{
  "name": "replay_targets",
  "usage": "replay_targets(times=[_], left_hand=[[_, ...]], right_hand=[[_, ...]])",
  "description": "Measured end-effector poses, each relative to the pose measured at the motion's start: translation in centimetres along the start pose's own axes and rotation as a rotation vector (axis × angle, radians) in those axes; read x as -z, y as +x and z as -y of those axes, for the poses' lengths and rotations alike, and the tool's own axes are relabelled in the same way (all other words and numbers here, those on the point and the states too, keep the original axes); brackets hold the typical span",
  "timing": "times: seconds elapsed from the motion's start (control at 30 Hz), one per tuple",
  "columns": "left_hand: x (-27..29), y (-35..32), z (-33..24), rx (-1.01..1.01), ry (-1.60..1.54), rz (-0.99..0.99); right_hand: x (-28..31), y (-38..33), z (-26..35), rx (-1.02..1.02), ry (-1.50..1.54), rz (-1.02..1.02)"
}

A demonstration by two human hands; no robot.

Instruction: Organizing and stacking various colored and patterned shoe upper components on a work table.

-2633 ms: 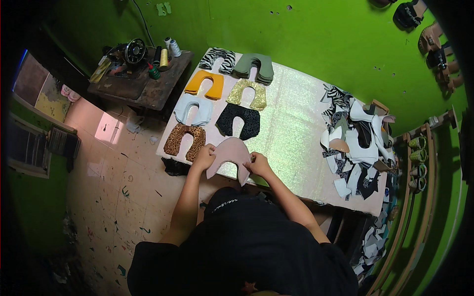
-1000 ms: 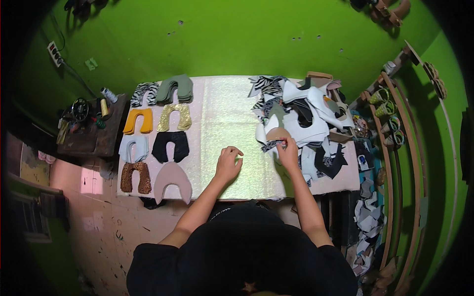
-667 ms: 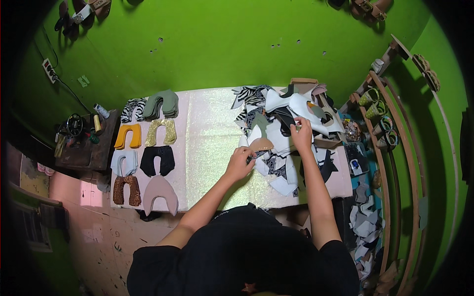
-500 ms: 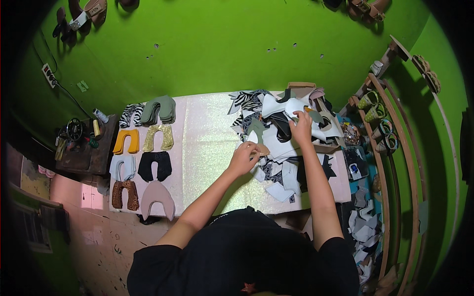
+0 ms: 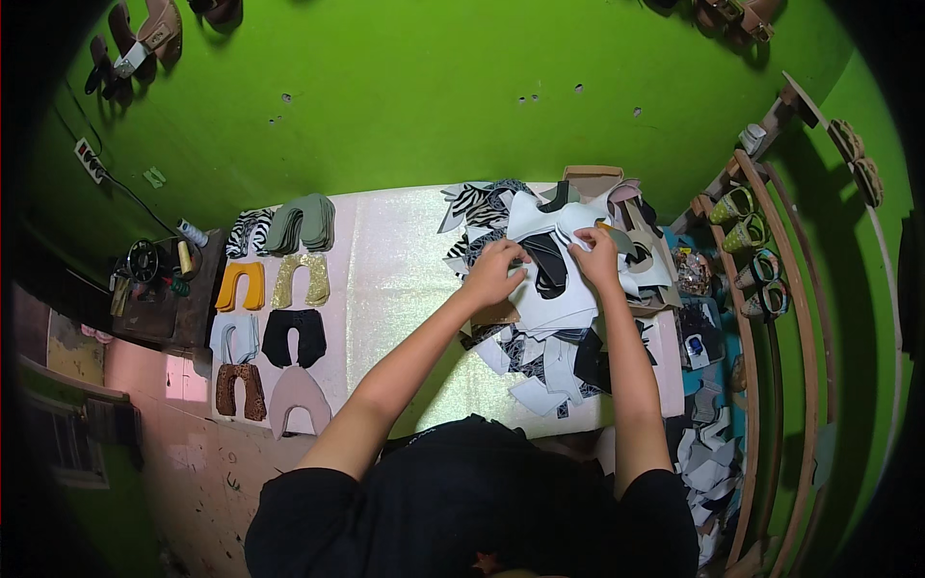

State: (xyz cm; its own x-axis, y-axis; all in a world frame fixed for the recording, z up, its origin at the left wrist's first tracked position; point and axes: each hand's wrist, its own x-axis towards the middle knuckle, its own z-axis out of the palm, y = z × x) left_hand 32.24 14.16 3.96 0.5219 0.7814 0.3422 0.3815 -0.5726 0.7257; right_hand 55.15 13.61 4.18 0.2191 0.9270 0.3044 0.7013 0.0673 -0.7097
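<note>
Head view: your left hand (image 5: 494,271) and right hand (image 5: 597,256) both pinch a white cut piece (image 5: 559,299) atop the pile (image 5: 549,347) near the table's (image 5: 385,279) right edge.

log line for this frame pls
left hand: gripping white cut piece | right hand: on same piece | pile of cut pieces: beneath | sorted stacks: table left, untouched

Eight sorted stacks of cut shoe pieces (image 5: 286,335) lie in two columns on the tabletop (image 5: 395,279); one loose heap of pieces (image 5: 559,289) lies under two hands.
</note>
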Motion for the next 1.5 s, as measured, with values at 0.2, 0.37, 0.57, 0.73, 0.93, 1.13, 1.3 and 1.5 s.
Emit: replay_targets(times=[0.2,0.37,0.57,0.73,0.93,1.13,1.3,1.5], left_hand=[[-1.6,2.7,0.2,0.016,0.023,0.042],[-3.1,3.8,-0.3,-0.100,0.091,0.019],[-4.3,4.4,-1.7,-0.127,0.263,0.224],[-4.7,4.4,-1.8,-0.094,0.324,0.263],[-3.6,4.7,-2.2,-0.006,0.158,0.207],[1.5,3.6,-4.7,-0.123,-0.020,-0.252],[4.9,-0.7,-7.3,-0.204,0.110,-0.406],[7.8,-5.4,-7.6,-0.022,0.151,-0.503]], right_hand=[[0.1,0.8,-2.2,-0.158,0.195,0.047],[-0.3,1.1,-2.8,-0.130,0.089,-0.005],[0.4,1.7,-4.3,-0.160,0.152,-0.251],[3.8,3.7,-4.9,-0.167,0.266,-0.499],[8.5,4.3,1.0,0.077,0.712,-0.562],[8.6,1.6,9.0,0.171,0.741,-0.180],[5.3,-1.3,13.6,0.192,0.721,0.085],[0.6,-4.6,17.4,0.233,0.713,0.263]])
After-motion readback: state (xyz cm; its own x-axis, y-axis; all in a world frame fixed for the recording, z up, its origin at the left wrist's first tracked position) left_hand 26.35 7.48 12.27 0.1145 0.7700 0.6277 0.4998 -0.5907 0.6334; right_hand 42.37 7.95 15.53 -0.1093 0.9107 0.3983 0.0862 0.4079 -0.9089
